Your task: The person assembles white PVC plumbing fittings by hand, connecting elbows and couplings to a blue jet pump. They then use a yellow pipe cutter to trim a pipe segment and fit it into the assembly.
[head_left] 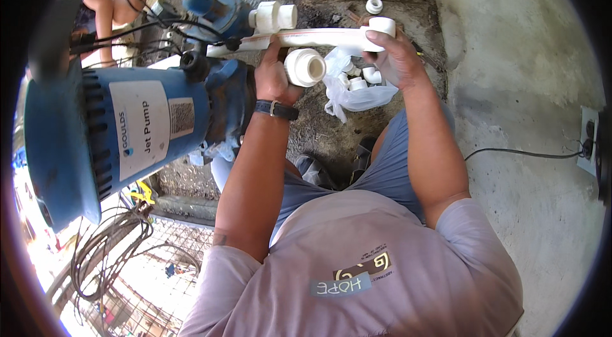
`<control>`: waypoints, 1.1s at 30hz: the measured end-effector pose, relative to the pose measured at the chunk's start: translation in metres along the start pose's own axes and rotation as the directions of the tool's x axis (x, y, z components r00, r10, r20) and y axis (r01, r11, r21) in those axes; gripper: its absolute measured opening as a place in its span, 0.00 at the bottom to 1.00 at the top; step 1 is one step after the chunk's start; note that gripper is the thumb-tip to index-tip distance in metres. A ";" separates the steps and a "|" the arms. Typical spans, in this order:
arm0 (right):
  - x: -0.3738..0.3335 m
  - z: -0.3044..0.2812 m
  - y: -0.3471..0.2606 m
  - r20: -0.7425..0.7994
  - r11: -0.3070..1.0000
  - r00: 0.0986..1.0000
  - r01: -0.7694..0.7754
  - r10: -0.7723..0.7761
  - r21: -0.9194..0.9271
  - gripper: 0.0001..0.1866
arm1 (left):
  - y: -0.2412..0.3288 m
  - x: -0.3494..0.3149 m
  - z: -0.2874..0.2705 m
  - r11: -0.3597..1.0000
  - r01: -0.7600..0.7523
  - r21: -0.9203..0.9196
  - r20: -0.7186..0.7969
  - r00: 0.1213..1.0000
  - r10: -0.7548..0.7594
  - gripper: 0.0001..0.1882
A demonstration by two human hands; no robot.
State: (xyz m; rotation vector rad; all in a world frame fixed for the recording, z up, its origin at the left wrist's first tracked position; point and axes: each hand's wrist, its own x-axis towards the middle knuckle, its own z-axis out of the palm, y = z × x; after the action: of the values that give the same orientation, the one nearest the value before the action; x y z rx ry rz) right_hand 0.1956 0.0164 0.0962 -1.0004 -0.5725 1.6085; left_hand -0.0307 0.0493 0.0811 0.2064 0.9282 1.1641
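A long white plastic pipe [319, 38] runs crosswise in front of me. Its right end carries a white elbow fitting [381, 34], which my right hand [400, 57] grips between thumb and fingers. Further left, my left hand [273, 76] is closed at the pipe, its thumb against it and its other fingers partly hidden. A thick white threaded fitting [305, 67] sits beside the left hand, its open end facing me. Close on the left stands a large blue water pump [223, 92]. Beyond the pipe, another white fitting [274, 17] sticks out from a smaller blue pump [220, 12].
A clear plastic bag [366, 98] with several white fittings lies on the wet ground between my arms. A small white fitting [374, 6] lies farther off. Coiled cable [118, 241] hangs at lower left. Another person [105, 6] crouches at far left. A concrete wall [510, 82] borders the right.
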 end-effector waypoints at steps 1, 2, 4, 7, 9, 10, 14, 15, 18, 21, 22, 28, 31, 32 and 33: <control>0.000 0.001 0.000 0.002 1.000 1.000 0.002 -0.002 0.007 0.20 | 0.001 0.000 0.002 1.000 0.014 0.014 -0.001 1.000 -0.014 0.19; 0.000 0.003 0.003 -0.009 1.000 1.000 0.002 -0.002 0.008 0.20 | 0.000 -0.001 0.001 0.999 -0.002 0.038 -0.024 1.000 0.003 0.20; -0.001 0.004 0.005 -0.038 1.000 0.999 0.014 -0.014 0.004 0.21 | 0.000 0.001 0.000 1.000 -0.008 0.024 -0.030 1.000 0.009 0.20; -0.003 0.004 0.003 0.006 1.000 1.000 0.022 -0.022 -0.021 0.21 | 0.000 0.000 0.001 1.000 -0.015 0.014 -0.027 1.000 0.015 0.20; -0.001 0.002 0.003 0.013 1.000 1.000 0.003 -0.003 -0.017 0.20 | 0.000 -0.001 0.002 1.000 -0.004 0.013 -0.028 1.000 0.004 0.20; -0.001 0.001 0.002 0.016 1.000 1.000 -0.005 0.005 -0.017 0.20 | 0.001 -0.001 0.003 1.000 0.009 0.014 -0.032 0.999 -0.008 0.20; -0.001 0.001 0.003 -0.006 0.999 1.000 0.010 -0.010 -0.051 0.20 | -0.001 0.003 -0.001 1.000 0.018 0.021 -0.016 1.000 -0.018 0.21; -0.001 0.003 0.002 -0.015 0.998 1.000 0.024 -0.025 -0.065 0.20 | -0.001 0.004 -0.001 1.000 0.017 0.023 -0.004 1.000 -0.017 0.21; 0.000 0.002 0.003 -0.018 0.995 0.999 0.037 -0.039 -0.096 0.22 | -0.002 0.004 -0.003 1.000 0.020 0.008 0.001 1.000 -0.020 0.22; 0.001 0.000 0.001 -0.029 0.995 0.999 0.028 -0.031 -0.091 0.21 | -0.001 0.008 -0.007 0.999 0.033 -0.002 0.015 0.999 -0.033 0.22; 0.001 0.001 0.003 -0.027 0.995 0.999 0.040 -0.043 -0.089 0.22 | 0.000 0.008 -0.008 1.000 0.025 0.005 0.012 1.000 -0.025 0.22; 0.000 0.000 0.002 -0.011 0.993 0.999 0.036 -0.038 -0.115 0.21 | 0.002 0.006 -0.005 0.999 0.034 0.002 0.025 0.999 -0.034 0.21; 0.000 -0.002 0.003 -0.007 0.990 0.999 0.040 -0.042 -0.138 0.21 | 0.003 0.003 -0.002 0.999 0.014 0.036 0.013 1.000 -0.015 0.21; -0.001 -0.002 0.002 -0.004 0.989 0.999 0.043 -0.044 -0.138 0.21 | 0.001 0.006 -0.007 1.000 0.015 0.020 0.025 1.000 -0.016 0.21; -0.002 0.000 0.002 0.001 0.989 0.999 0.046 -0.046 -0.141 0.21 | 0.001 0.005 -0.005 1.000 0.020 0.017 0.013 1.000 -0.020 0.21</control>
State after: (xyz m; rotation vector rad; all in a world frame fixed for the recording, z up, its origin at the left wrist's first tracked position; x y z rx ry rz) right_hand 0.1948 0.0144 0.0951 -1.0849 -0.7105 1.5424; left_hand -0.0348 0.0528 0.0756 0.2182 0.9269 1.1351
